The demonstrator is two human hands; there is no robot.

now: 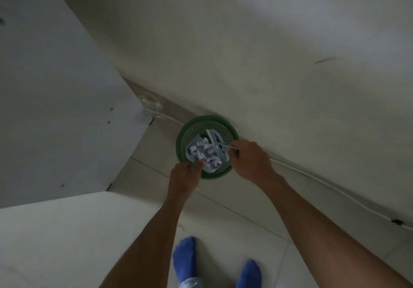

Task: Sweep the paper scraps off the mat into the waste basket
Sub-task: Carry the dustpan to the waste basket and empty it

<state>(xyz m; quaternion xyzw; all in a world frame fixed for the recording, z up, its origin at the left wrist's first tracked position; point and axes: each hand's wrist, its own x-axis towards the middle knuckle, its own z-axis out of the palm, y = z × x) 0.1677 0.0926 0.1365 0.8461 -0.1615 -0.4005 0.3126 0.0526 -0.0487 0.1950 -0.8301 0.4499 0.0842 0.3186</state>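
A round green waste basket [225, 124] with slatted sides stands on the tiled floor against the wall. Held over its opening is a small white dustpan [192, 144] loaded with several crumpled white paper scraps [206, 151]. My left hand [183, 178] grips the dustpan's handle at the near side. My right hand [250, 160] holds a small white hand brush [216, 141], its head lying across the far edge of the pan above the scraps. The mat is not in view.
A white cabinet [55, 109] fills the left side, and its top corner juts out close to my left forearm. The wall [290, 75] runs diagonally behind the basket, with a white cable [335, 187] along its base. My feet in blue socks [185, 258] stand on the tiles.
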